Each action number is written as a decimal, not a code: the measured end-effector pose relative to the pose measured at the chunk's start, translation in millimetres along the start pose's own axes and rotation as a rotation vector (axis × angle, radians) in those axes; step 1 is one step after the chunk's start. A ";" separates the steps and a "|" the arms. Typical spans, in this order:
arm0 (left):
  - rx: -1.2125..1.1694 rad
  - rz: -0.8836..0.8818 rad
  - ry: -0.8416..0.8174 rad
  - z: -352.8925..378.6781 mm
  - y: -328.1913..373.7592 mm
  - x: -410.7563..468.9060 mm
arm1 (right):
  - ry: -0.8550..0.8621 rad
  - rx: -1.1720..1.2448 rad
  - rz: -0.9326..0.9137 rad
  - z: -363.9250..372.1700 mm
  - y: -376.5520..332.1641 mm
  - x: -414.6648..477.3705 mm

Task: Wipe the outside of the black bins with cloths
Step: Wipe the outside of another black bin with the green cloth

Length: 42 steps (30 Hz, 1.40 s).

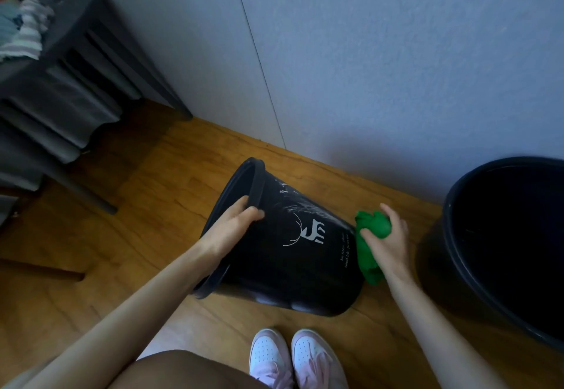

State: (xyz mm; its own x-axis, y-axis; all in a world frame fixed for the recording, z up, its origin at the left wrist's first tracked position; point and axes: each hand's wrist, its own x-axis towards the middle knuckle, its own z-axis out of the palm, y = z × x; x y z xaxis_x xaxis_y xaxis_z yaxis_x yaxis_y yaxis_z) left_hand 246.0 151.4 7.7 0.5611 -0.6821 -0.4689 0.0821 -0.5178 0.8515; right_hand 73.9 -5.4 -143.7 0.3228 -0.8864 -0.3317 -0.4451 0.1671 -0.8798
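Head view. Second black bin [503,236] at my right, upright, cut off by the frame edge; inside too dark to read. Small white lettering near the base of the tipped bin [290,245] is too fine to make out; the deer print above it is clear. My left hand [235,224] hides part of that bin's rim: fingers curled over the lip, thumb on the outside, gripping it. The bin lies on its side on the wooden floor [152,175], mouth toward my left, base toward my right. My right hand [387,236] is closed around a bunched green cloth [370,245], pressed against the bin's base end. Shoes [296,358] just below. Dark shelf [76,83] at far left, contents blurred.
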 end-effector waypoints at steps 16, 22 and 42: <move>0.180 0.192 0.016 7.4 -3.9 2.8 | -0.260 0.526 0.016 34.4 -58.8 -53.1; 0.163 0.198 -0.004 11.3 -10.5 4.2 | -0.022 0.244 -0.355 60.3 -59.2 -85.1; 0.184 0.171 0.039 1.2 -15.3 -1.0 | -0.094 -0.283 -0.107 58.1 -55.1 11.1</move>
State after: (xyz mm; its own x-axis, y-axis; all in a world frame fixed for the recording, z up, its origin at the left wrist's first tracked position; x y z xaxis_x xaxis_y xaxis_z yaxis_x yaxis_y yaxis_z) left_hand 243.3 159.4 -5.1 0.5858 -0.7491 -0.3093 -0.1657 -0.4842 0.8591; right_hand 150.6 0.6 -118.6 0.4499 -0.8466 -0.2842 -0.6152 -0.0631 -0.7858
